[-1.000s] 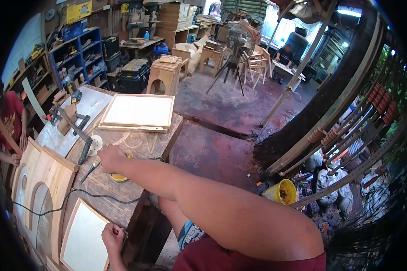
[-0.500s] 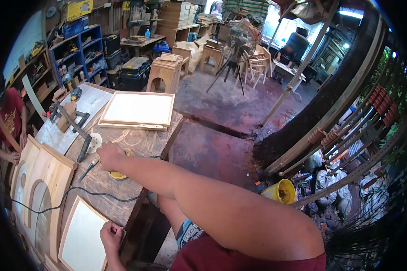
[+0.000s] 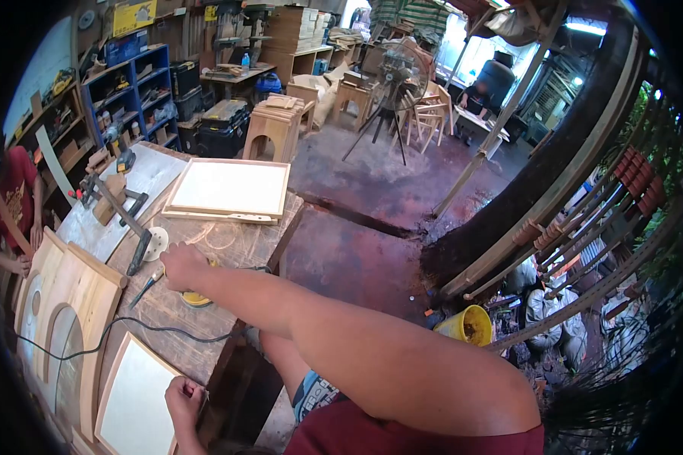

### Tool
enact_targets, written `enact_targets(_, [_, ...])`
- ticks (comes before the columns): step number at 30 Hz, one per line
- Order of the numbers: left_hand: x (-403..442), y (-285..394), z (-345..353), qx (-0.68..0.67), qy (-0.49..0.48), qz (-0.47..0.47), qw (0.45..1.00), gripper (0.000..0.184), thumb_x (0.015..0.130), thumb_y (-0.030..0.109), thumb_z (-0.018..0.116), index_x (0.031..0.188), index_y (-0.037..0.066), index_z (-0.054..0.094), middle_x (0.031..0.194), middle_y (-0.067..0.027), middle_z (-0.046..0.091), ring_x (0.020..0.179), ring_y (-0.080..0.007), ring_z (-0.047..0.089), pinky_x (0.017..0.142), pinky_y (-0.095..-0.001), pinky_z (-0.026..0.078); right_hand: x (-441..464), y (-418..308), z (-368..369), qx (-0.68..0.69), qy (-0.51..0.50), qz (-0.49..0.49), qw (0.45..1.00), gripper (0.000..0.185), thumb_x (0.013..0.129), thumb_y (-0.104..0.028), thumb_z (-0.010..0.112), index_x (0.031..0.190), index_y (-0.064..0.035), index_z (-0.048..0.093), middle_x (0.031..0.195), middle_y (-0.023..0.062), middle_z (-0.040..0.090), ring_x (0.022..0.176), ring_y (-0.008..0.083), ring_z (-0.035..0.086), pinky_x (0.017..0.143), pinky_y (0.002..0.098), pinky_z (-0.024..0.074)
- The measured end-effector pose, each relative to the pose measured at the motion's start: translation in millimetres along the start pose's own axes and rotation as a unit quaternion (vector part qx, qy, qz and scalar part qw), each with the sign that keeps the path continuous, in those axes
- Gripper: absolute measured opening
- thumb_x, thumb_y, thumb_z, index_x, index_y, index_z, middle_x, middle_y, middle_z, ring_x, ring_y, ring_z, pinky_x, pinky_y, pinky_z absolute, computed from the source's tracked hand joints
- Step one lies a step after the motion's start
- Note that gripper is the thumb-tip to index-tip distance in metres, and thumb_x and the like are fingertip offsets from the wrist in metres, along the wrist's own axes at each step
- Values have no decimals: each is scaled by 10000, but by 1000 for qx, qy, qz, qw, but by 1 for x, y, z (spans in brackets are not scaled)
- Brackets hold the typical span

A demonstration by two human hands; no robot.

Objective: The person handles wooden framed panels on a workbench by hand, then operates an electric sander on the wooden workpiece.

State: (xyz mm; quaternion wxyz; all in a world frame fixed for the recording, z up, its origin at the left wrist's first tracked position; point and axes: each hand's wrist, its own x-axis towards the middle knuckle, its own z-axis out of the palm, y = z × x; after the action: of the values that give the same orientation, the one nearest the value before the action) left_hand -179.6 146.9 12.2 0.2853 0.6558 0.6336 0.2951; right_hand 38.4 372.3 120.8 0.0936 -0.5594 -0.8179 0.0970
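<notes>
My right hand [image 3: 185, 267] reaches across the workbench [image 3: 231, 239], fingers curled down; what they hold, if anything, is hidden. Just beside its fingertips lies a slim pointed tool [image 3: 147, 287] with a pale handle and dark tip. A round sanding disc [image 3: 156, 244] with holes sits beyond it. Under my right wrist shows part of a yellow round object [image 3: 197, 299], mostly covered. My left hand [image 3: 184, 400] is closed in a pinch at the right edge of a wood-framed white panel [image 3: 135, 398]. Anything between those fingers is too small to make out.
Another framed panel [image 3: 231, 186] lies at the bench's far end. A bar clamp [image 3: 121, 216], arched wooden pieces [image 3: 76, 303] and a black cord [image 3: 159, 324] are on the left. A co-worker in a red shirt [image 3: 15, 197] stands there. A yellow bucket [image 3: 464, 326] stands right.
The view has shifted slightly. My right hand stays over the same spot with a small change in finger pose. My left hand remains at the panel edge.
</notes>
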Motion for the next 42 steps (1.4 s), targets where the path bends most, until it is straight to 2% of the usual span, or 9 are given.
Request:
enact_targets(6, [-1,1,1,41,10,9,999,219,714,-24,805,700,15,590,633,-88,595,556,-171,540,557,-330,461,4,0,4,-8,2,-1,1000,460,810,-286,724,1213,-71,667,1250,165,635,1178,309,613,978,429,517])
enact_targets(10, [2,5,1,58,-12,-29,998,220,727,14,803,682,12,587,587,-92,554,531,-178,520,544,-333,443,-2,2,11,13,18,-4,1000,468,811,-288,727,1224,-76,666,1264,165,630,1179,309,614,984,432,513])
enact_targets(22, [-1,5,0,35,-16,-35,999,154,724,-14,742,679,8,597,573,-69,529,517,-150,478,528,-316,412,2,-3,0,-1,-14,15,1000,471,825,-303,713,1236,-80,665,1273,157,634,1203,307,611,988,419,513])
enact_targets(24, [-1,2,1,34,-6,-23,999,141,724,-18,729,681,10,598,580,-73,530,521,-149,482,531,-317,415,6,-1,4,-6,-12,13,1000,556,830,-423,758,1252,-79,642,1265,150,625,1194,309,602,984,428,514])
enact_targets(28, [-3,4,3,29,3,-30,999,128,728,-18,721,686,11,604,586,-75,528,527,-148,487,537,-318,418,4,-1,1,-12,-14,18,1000,534,825,-404,756,1236,-81,649,1255,147,630,1190,310,605,983,426,513])
enact_targets(30, [-4,6,2,35,4,-27,999,124,730,-14,717,689,16,604,591,-77,539,530,-161,501,540,-326,425,1,-1,1,-6,5,3,1000,457,840,-305,702,1231,-71,669,1271,165,633,1189,309,617,983,421,516])
enact_targets(34, [-2,8,3,52,7,-21,998,133,731,-2,723,690,23,599,585,-85,543,525,-180,511,541,-340,431,1,-2,-1,5,-3,9,1000,462,835,-304,709,1230,-67,669,1267,167,632,1193,310,612,996,420,507])
enact_targets(36, [-1,9,3,73,-2,-15,997,147,732,10,736,690,27,596,577,-94,542,520,-198,520,539,-354,432,4,0,5,7,7,7,1000,511,833,-388,740,1231,-80,653,1254,153,633,1192,316,604,987,430,509])
enact_targets(42, [0,17,0,68,-18,-29,997,163,739,-6,742,708,7,583,570,-99,520,521,-184,492,536,-355,418,5,0,5,8,8,7,1000,499,839,-379,735,1227,-74,657,1249,159,636,1189,318,607,986,433,509])
